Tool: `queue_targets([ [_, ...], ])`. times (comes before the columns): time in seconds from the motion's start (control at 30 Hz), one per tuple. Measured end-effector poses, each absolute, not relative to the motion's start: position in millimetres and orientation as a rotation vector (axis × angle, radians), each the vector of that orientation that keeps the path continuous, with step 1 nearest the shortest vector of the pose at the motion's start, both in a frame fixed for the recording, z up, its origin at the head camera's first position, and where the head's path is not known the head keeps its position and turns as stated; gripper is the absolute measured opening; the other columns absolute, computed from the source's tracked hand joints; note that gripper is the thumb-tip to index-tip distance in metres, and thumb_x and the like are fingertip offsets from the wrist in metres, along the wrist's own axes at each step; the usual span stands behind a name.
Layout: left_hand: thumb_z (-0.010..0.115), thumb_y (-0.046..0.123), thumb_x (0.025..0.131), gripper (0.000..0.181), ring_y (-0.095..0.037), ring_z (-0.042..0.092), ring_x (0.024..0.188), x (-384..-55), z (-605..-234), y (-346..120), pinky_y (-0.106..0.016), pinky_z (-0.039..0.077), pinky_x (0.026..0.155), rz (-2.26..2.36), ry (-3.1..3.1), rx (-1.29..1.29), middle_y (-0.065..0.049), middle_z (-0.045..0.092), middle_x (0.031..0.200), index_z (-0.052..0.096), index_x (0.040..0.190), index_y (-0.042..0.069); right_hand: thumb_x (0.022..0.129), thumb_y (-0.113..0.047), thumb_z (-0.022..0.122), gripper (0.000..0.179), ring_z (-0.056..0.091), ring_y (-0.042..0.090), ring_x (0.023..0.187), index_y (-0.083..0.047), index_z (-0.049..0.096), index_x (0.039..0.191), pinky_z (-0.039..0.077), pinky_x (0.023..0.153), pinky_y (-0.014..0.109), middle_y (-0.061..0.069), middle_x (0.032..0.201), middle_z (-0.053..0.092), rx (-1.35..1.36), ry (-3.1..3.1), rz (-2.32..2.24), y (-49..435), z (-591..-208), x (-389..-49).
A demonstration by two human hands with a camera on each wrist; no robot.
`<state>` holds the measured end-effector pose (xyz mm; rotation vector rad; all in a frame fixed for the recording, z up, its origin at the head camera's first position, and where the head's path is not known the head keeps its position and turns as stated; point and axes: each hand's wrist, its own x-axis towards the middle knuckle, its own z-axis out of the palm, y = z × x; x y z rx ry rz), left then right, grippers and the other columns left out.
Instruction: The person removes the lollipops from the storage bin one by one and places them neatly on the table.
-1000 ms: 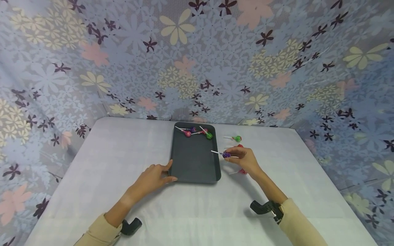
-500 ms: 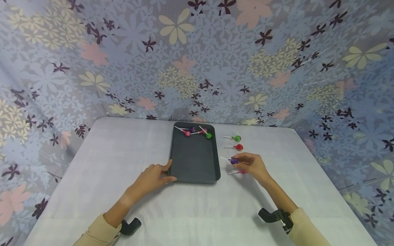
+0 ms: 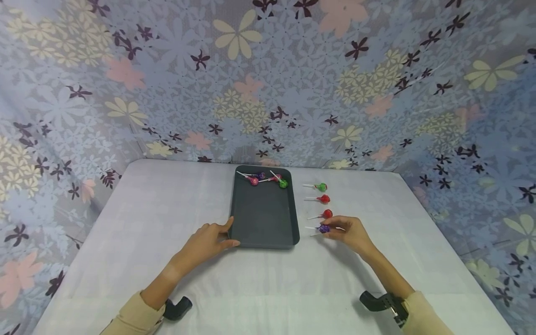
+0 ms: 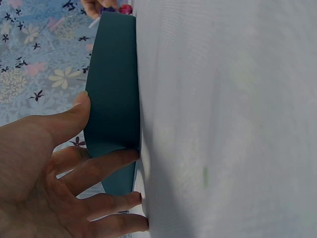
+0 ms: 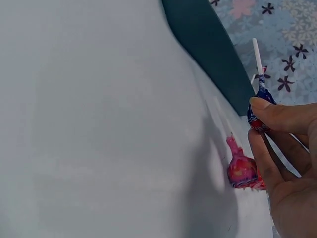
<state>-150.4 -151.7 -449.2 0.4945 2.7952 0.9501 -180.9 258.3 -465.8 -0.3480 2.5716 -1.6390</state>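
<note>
Between the thumb and fingers of my right hand [image 3: 347,232] is a purple-wrapped lollipop [image 3: 324,229], its white stick aimed left toward the tray. A pink lollipop [image 5: 241,169] lies on the table below it in the right wrist view. My left hand [image 3: 208,239] touches the near left corner of a dark grey tray [image 3: 264,244], the fingers spread. In the left wrist view the thumb lies at the tray's rim and fingertips reach down to the cloth. Just behind the right hand, a red lollipop [image 3: 327,213] rests on the table.
Farther back in the column right of the tray are another red lollipop [image 3: 324,198] and a green one [image 3: 321,187]. Several lollipops lie at the tray's far end, including a pink one [image 3: 253,181] and a green one [image 3: 283,184]. A floral curtain [image 3: 268,93] surrounds the white-covered table.
My right hand has moved right and toward me from the tray's right edge, carrying the purple lollipop over the pink one. The red lollipops are uncovered. The left hand stays at the tray corner.
</note>
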Motion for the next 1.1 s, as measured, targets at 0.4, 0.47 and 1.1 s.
queue_targets([
  [0.4,0.072,0.039,0.087,0.070,-0.018,0.062,0.091,-153.1,-450.6,-152.6,-0.030,0.042,0.063,0.953,2.795,0.543,-0.018,0.063,0.127,0.048,0.142,0.002,0.077,0.002,0.079,0.032,0.068,0.004,0.092,0.005,0.070,0.108,0.054,0.083,0.019,0.021,0.108,0.071,-0.395,2.553,-1.591,268.9,-468.1,-166.3],
  [0.47,0.072,0.038,0.087,0.070,-0.018,0.060,0.085,-153.2,-450.1,-152.9,-0.030,0.041,0.062,0.953,2.796,0.538,-0.018,0.062,0.128,0.048,0.142,0.003,0.077,0.002,0.079,0.032,0.068,0.005,0.093,0.005,0.070,0.108,0.053,0.084,0.019,0.023,0.109,0.070,-0.402,2.549,-1.594,269.7,-468.6,-166.2],
  [1.1,0.072,0.038,0.087,0.071,-0.017,0.053,0.073,-152.4,-446.2,-153.0,-0.029,0.038,0.057,0.956,2.776,0.500,-0.018,0.061,0.130,0.047,0.143,0.003,0.077,0.006,0.078,0.031,0.066,0.000,0.098,0.007,0.070,0.107,0.052,0.086,0.018,0.029,0.113,0.067,-0.455,2.530,-1.596,278.8,-471.1,-155.2],
])
